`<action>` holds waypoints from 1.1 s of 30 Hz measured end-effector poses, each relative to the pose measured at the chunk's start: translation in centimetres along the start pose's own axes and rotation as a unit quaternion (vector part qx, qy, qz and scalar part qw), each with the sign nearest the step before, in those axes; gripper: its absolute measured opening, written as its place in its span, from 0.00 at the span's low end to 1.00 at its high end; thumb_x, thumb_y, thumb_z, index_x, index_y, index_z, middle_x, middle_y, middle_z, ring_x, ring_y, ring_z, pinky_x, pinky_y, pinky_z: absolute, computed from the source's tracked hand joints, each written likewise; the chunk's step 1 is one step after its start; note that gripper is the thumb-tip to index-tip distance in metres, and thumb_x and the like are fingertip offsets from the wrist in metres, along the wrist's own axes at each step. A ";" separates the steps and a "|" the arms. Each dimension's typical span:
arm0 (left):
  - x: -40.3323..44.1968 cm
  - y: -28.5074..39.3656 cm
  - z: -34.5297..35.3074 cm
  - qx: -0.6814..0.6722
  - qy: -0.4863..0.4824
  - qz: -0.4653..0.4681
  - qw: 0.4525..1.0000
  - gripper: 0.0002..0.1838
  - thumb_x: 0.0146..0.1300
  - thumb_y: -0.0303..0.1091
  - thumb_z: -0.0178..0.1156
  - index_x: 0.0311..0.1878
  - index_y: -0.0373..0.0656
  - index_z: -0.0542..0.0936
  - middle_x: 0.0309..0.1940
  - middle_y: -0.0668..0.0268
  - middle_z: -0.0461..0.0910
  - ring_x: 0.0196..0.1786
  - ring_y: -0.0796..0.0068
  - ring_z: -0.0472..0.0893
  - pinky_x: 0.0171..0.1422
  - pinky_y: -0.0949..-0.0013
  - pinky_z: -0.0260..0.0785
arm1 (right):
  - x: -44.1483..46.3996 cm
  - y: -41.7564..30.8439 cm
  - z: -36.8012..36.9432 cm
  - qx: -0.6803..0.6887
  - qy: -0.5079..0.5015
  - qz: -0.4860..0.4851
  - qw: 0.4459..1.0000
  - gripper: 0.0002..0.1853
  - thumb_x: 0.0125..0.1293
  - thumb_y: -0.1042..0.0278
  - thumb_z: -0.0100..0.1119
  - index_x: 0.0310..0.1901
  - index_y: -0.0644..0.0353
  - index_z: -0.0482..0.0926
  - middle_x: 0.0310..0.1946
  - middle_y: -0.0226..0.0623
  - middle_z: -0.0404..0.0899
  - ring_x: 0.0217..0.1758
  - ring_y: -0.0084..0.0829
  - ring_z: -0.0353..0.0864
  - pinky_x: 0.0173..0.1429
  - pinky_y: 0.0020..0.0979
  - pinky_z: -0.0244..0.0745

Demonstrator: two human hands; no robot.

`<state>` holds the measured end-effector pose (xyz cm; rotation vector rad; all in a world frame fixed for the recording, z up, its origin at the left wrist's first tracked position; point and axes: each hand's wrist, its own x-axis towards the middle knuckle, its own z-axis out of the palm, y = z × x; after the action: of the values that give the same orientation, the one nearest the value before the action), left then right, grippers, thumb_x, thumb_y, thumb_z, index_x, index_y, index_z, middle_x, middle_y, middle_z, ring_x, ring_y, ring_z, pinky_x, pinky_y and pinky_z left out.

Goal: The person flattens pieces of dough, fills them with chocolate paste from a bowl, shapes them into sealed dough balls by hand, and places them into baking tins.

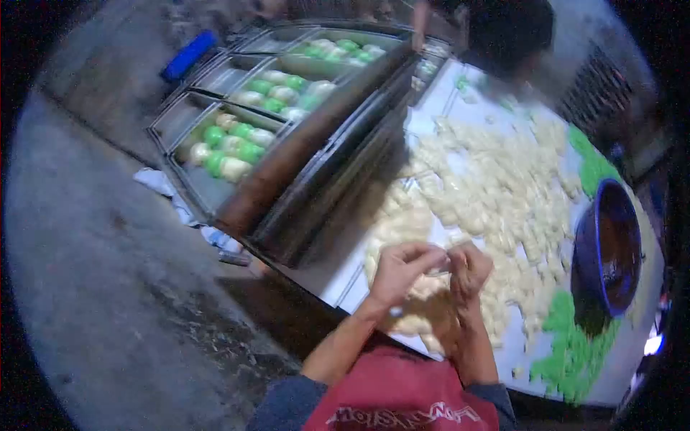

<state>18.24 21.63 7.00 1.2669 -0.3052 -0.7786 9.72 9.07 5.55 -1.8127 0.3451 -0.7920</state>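
Anything between left hand (399, 274) and right hand (468, 271): too blurred to tell. Co-worker (509, 36) cut by top edge, red garment (402, 391) by bottom.

Dim, grainy, softly blurred, black curved fisheye edges, white glare (653, 345) far right

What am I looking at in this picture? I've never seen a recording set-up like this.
No machine here: this is bare-handed work. The single picture comes from a camera on the worker's head, looking forward and down. The left hand and right hand are close together over the table; blur hides whether they hold anything. Many cream pieces, perhaps dough, lie there, with green pieces and a purple bowl at the right. On the left, trays hold green and pale balls.
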 end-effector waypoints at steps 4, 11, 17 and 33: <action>0.8 0.9 -4.1 0.048 0.044 0.021 0.998 0.11 0.66 0.32 0.61 0.42 0.33 0.85 0.35 0.68 0.84 0.38 0.83 0.80 0.43 0.77 0.73 | 1.5 -3.9 1.9 -0.156 -0.138 -0.181 0.961 0.17 0.53 0.74 0.71 0.45 0.61 0.80 0.47 0.43 0.80 0.43 0.36 0.82 0.41 0.32 0.77; -0.5 5.5 -6.6 -0.182 -0.064 -0.057 0.980 0.37 0.72 0.63 0.40 0.77 0.55 0.49 0.54 0.50 0.78 0.42 0.66 0.85 0.50 0.68 0.75 | 9.8 -13.1 4.3 -0.125 -0.221 -0.222 0.941 0.14 0.53 0.77 0.71 0.42 0.59 0.81 0.37 0.40 0.84 0.39 0.35 0.85 0.42 0.31 0.79; 0.4 0.7 -8.8 -0.032 -0.193 -0.208 0.958 0.44 0.62 0.63 0.59 0.75 0.53 0.57 0.53 0.65 0.77 0.45 0.73 0.78 0.40 0.72 0.70 | 19.7 -22.4 16.8 0.005 -0.264 -0.230 0.937 0.08 0.65 0.73 0.62 0.41 0.68 0.79 0.33 0.42 0.85 0.37 0.26 0.86 0.41 0.24 0.78; -3.2 -13.7 -17.9 -0.015 -0.173 -0.043 0.984 0.23 0.70 0.32 0.52 0.69 0.52 0.69 0.50 0.69 0.78 0.40 0.79 0.77 0.38 0.73 0.73 | 24.9 -21.2 40.9 -0.284 -0.488 -0.500 0.657 0.13 0.57 0.62 0.56 0.24 0.64 0.82 0.24 0.55 0.79 0.30 0.55 0.81 0.37 0.50 0.76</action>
<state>21.98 35.76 -10.48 1.1194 -0.5196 -1.0766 52.27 32.31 25.42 -2.7186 -1.3878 -0.2272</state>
